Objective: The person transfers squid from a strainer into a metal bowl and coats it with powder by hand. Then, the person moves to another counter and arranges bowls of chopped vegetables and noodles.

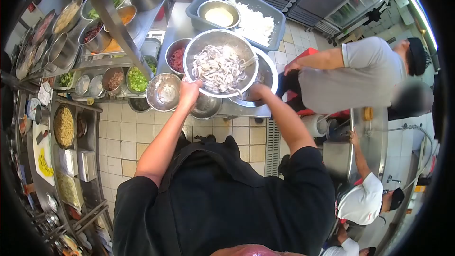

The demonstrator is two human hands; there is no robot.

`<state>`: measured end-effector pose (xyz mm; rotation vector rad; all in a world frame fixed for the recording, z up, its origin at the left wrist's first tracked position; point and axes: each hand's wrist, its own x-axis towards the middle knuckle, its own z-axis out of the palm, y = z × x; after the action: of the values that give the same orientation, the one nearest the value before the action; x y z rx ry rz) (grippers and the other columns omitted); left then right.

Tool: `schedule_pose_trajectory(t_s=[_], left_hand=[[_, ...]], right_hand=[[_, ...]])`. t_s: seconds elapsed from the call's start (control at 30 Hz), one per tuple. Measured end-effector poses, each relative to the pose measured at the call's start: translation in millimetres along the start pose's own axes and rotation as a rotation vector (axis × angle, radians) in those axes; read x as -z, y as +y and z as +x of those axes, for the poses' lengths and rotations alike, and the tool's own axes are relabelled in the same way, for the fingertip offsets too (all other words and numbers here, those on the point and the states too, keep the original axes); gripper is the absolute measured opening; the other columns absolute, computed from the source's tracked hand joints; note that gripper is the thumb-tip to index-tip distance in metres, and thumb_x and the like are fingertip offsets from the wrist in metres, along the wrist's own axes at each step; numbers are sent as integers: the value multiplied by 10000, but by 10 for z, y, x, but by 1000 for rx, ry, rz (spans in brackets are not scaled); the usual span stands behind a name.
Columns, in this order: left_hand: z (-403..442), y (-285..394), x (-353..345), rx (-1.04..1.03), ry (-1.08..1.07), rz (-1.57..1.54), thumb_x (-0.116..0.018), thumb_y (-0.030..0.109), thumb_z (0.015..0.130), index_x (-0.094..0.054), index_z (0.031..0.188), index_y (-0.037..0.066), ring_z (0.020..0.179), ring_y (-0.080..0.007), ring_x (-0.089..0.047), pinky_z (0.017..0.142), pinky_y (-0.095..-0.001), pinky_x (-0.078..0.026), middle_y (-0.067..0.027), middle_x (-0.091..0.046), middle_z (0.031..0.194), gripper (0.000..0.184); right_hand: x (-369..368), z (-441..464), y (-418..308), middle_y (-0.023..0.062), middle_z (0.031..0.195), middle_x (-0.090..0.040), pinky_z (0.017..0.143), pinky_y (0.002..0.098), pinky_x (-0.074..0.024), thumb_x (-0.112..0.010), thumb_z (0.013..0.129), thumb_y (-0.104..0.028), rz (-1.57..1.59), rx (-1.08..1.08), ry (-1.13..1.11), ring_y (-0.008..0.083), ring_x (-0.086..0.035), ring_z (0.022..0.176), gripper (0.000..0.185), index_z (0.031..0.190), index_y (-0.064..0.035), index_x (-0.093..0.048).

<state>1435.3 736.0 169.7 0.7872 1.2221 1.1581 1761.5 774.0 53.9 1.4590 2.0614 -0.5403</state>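
Note:
A large metal bowl full of pale, grey-white strips that look like squid is held over the worktop, tipped slightly toward me. My left hand is closed on its near left rim, thumb on the edge. Partly beneath it, to the right, stands a second metal bowl. My right hand reaches into this second bowl, beside the near right rim of the upper one. Its fingers are mostly hidden, so what they touch does not show.
A grey tub behind holds white shreds and a bowl of yellow liquid. Left are a red-meat bowl, a floury bowl and a shelf post. One co-worker stands close right; others work at the sink.

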Motion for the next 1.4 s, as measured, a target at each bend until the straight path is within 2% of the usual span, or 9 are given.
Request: schedule_pose_trajectory(t_s=[0.2,0.33,0.43,0.53,0.63,0.73,0.9,1.23,1.4], left_hand=[[-46,79,-29,24,27,52,-533,6,727,-599,904,-32,584,-121,-564,472,-258,-441,-53,-606,751,193],[12,6,-3,42,15,60,-529,4,727,-598,899,-28,600,-132,-572,491,-266,-460,-55,-603,763,188],[4,-14,24,44,19,90,-524,0,730,-597,902,-28,608,-139,-580,506,-273,-479,-56,-606,774,188],[20,-48,7,31,11,42,-532,7,734,-591,950,-36,617,-141,-590,508,-274,-479,-69,-621,793,229],[6,-46,1,24,6,7,-541,18,734,-585,1005,-45,624,-139,-596,499,-271,-471,-84,-638,813,281],[13,-42,10,25,1,36,-518,10,735,-590,976,-20,623,-136,-598,500,-256,-488,-58,-624,792,253],[-3,8,8,51,2,72,-544,23,747,-580,1038,-40,639,-144,-601,505,-268,-474,-90,-650,846,300],[6,9,1,29,-15,42,-532,12,745,-578,1027,-32,636,-146,-604,506,-271,-482,-83,-642,832,289],[-9,21,-29,10,8,36,-518,6,729,-586,974,-28,584,-136,-587,468,-257,-468,-64,-624,775,257]], right_hand=[[-137,122,-291,148,1117,-643,835,392,-506,-699,645,-433,234,-155,211,294,-623,1027,555,1096,-111,-664],[-74,179,-67,156,1108,-648,798,403,-513,-754,594,-300,313,19,27,299,-631,991,572,1113,-86,-644],[681,-460,-212,125,1061,-662,777,394,-508,-748,620,-275,555,-58,-147,279,-629,929,543,1118,-87,-644],[771,-419,206,104,1001,-653,756,378,-501,-751,645,-246,866,19,-83,248,-607,869,509,1109,-64,-647],[975,-523,381,86,896,-679,645,321,-515,-687,704,-101,1150,-193,96,168,-621,748,328,1020,-17,-657],[1553,-1087,264,45,907,-666,625,301,-515,-698,720,-93,1336,-85,24,136,-618,756,324,1039,-62,-650],[2136,-1629,311,79,852,-676,603,273,-529,-657,699,-13,1447,125,225,143,-640,683,298,996,9,-653],[2723,-1655,-542,56,849,-637,635,254,-517,-705,730,-83,1561,421,486,122,-619,695,277,981,-11,-613],[2258,-921,-684,165,1042,-659,862,292,-463,-785,702,-388,821,26,641,212,-629,936,677,1189,36,-582]])
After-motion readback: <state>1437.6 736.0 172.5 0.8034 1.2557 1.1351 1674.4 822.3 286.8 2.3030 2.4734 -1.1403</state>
